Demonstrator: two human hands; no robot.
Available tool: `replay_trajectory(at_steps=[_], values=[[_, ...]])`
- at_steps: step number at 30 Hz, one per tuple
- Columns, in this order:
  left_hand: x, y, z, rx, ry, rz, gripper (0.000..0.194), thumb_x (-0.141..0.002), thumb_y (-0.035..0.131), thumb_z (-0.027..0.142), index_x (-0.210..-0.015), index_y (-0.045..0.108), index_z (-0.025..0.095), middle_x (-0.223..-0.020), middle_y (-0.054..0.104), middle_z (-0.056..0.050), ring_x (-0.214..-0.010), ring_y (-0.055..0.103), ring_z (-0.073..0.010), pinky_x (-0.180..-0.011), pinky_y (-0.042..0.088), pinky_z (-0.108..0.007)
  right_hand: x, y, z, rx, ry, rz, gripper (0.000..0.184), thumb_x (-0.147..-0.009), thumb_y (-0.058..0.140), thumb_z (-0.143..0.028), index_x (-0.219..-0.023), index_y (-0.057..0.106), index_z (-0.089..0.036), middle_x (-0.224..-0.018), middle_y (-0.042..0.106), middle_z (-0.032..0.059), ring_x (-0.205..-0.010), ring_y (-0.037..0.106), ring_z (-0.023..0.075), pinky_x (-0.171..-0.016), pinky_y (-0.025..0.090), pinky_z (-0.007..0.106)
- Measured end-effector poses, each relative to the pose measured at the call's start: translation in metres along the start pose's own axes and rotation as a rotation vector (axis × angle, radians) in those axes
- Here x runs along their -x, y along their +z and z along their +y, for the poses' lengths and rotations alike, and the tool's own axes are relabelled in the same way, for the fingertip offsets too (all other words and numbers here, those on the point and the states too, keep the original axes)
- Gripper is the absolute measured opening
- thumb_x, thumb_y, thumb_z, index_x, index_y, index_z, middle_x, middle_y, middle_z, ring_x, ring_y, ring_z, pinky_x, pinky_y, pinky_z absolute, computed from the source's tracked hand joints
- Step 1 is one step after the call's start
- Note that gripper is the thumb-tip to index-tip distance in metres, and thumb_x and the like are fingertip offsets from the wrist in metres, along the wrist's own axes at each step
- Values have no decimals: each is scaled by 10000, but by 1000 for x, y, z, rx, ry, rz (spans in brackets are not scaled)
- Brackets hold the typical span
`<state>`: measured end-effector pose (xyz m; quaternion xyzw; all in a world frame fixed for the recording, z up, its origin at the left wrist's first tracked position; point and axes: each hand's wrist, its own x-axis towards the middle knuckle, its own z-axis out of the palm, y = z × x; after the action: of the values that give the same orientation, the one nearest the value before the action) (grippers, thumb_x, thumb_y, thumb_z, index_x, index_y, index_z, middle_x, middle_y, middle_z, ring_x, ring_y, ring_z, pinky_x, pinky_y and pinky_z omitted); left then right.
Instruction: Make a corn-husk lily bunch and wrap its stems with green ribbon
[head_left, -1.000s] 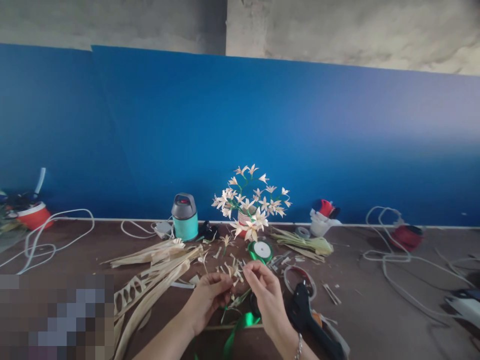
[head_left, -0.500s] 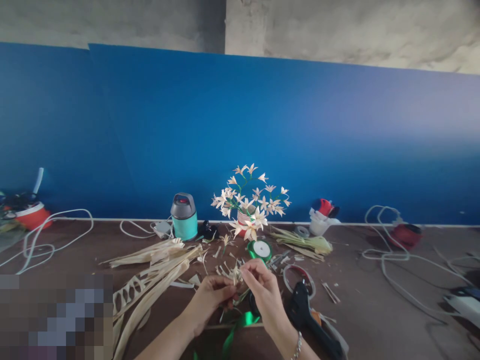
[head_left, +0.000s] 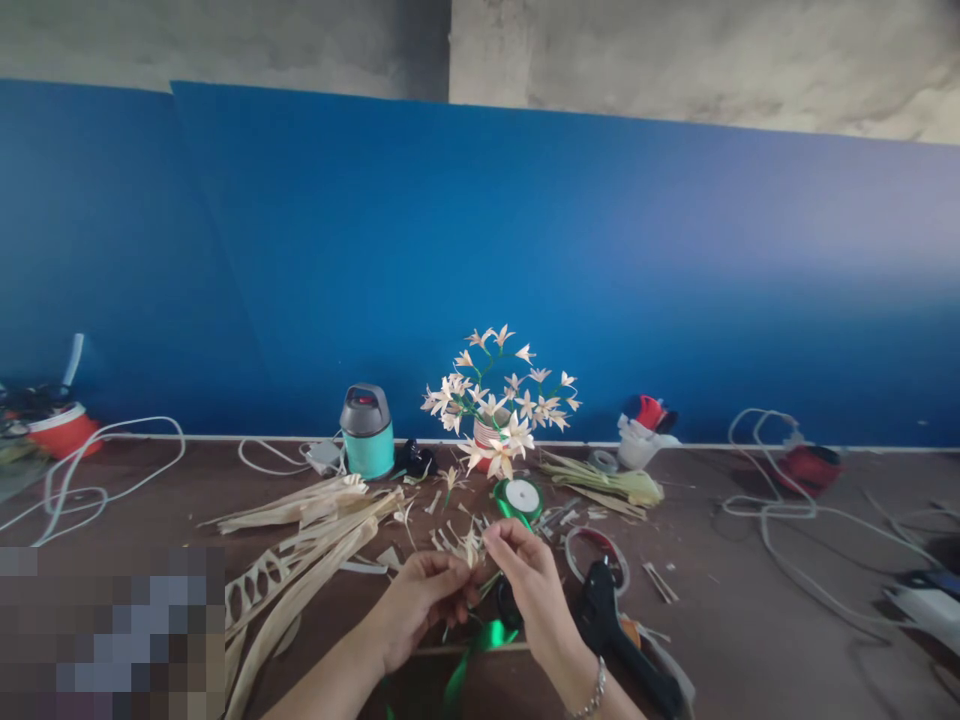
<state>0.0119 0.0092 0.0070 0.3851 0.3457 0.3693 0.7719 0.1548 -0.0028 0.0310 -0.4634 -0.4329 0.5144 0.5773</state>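
My left hand (head_left: 418, 603) and my right hand (head_left: 531, 585) meet low in the middle, both pinched on a small pale leaf flower (head_left: 470, 547) with pointed petals. A green ribbon (head_left: 472, 655) runs down from under my hands toward me. Just beyond my fingers stands a green ribbon spool (head_left: 518, 499). Small cut leaf petals (head_left: 444, 537) lie scattered on the brown table (head_left: 735, 640) around it. Farther back, a small pot holds a bunch of finished leaf flowers (head_left: 500, 400).
Long dried palm leaf strips (head_left: 307, 550) lie left of my hands. A black glue gun (head_left: 615, 630) and scissors (head_left: 596, 548) lie to the right. A teal jar (head_left: 367, 432), white cables (head_left: 795, 520) and red containers (head_left: 816, 470) line the blue wall.
Both hands stay pinched on the small flower and have shifted slightly; the right fingers have moved a little along the petals. The view has drifted a bit.
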Motion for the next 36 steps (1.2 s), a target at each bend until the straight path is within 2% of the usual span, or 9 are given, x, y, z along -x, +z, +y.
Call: replay_trajectory(at_steps=[2,5,7,11,15,18,25,31,36], values=[[0,-1,-1,32,-15,0,306,-606,741,396,-628,646,106,-556,633,-32,-427,502,-68,-427,305,-177,0,-2,-1,-18,-37,18,243,-716,649,-384,-656,545,-174,-581,455,-43,-538,399,99,-516,343,211],[-1,-4,-2,110,-18,29,267,-609,752,350,-633,642,109,-580,632,-25,-462,507,-63,-458,330,-170,1,-4,-2,-27,-154,117,221,-723,652,-379,-698,560,-180,-680,543,-16,-609,453,107,-562,367,203],[-2,-5,-2,163,-3,53,238,-623,749,320,-663,658,104,-594,627,-21,-483,502,-54,-478,343,-161,2,-4,-2,-33,-163,115,229,-741,632,-399,-726,549,-185,-673,571,-11,-550,463,97,-504,359,199],[-4,-6,-1,221,68,49,192,-654,733,275,-711,678,100,-609,613,-17,-507,488,-47,-515,366,-160,7,6,0,-9,10,-54,295,-751,596,-461,-727,528,-175,-560,561,-19,-392,457,76,-371,290,185],[-3,-3,1,235,104,22,197,-666,718,293,-705,673,105,-551,577,-6,-496,483,-76,-509,392,-202,11,14,5,14,197,-161,350,-659,678,-467,-646,554,-140,-569,584,0,-437,533,92,-415,367,185],[-3,-1,1,243,102,12,196,-663,715,296,-694,666,108,-530,565,-4,-488,496,-96,-492,394,-222,11,13,11,4,262,-186,362,-642,688,-465,-610,563,-127,-553,584,1,-435,543,89,-417,365,177],[-5,-3,-3,235,102,25,173,-666,713,267,-703,668,104,-553,581,-17,-498,511,-108,-507,406,-237,9,7,21,-73,290,-234,330,-653,689,-427,-615,554,-128,-532,566,-13,-399,518,73,-397,341,168],[-3,1,-2,240,104,58,192,-641,730,277,-694,668,104,-518,565,-6,-460,499,-109,-453,405,-233,10,7,20,-75,269,-235,351,-649,688,-457,-636,557,-132,-552,574,-10,-412,529,78,-408,353,172],[-4,0,-4,231,127,21,187,-653,720,287,-676,659,112,-523,565,-5,-450,510,-116,-430,417,-239,10,8,20,-68,268,-232,349,-653,687,-451,-628,554,-129,-538,569,-14,-403,526,73,-405,351,167]])
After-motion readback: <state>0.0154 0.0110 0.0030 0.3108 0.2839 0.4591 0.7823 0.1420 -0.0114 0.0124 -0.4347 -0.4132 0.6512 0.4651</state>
